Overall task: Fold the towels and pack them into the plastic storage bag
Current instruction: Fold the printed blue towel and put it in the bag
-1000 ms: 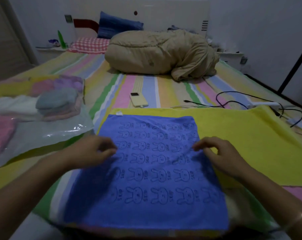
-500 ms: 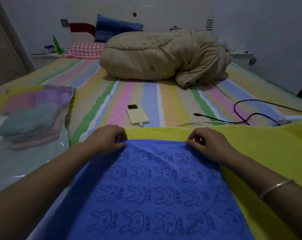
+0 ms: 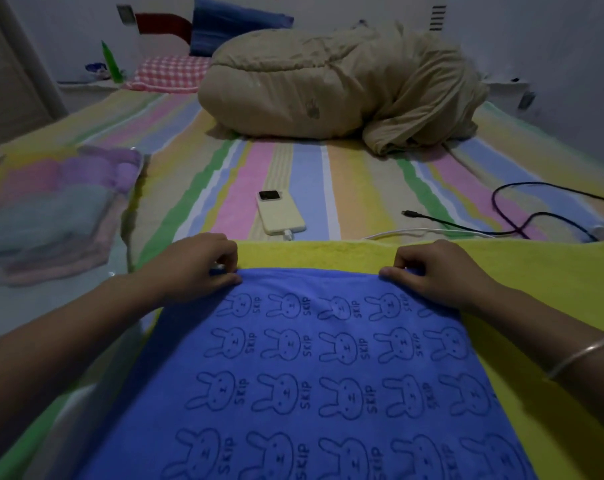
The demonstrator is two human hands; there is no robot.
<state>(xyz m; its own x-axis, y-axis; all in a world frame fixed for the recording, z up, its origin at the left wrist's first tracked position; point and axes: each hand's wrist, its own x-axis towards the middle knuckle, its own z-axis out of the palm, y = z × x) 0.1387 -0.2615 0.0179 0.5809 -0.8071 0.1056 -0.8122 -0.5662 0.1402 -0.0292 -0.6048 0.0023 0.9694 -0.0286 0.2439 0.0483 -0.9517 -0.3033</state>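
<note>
Bed (image 3: 307, 174), striped sheet; on it: beige quilt (image 3: 311, 84); checked pillow (image 3: 169, 72); phone (image 3: 281, 213); black cable (image 3: 522, 220); yellow towel (image 3: 328, 254); plastic bag (image 3: 51, 299), left.

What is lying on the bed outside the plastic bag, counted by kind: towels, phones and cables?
Towels: 2, the blue towel and the yellow towel
Phones: 1, the cream phone
Cables: 2, the black cable and the white cable
Total: 5
</note>
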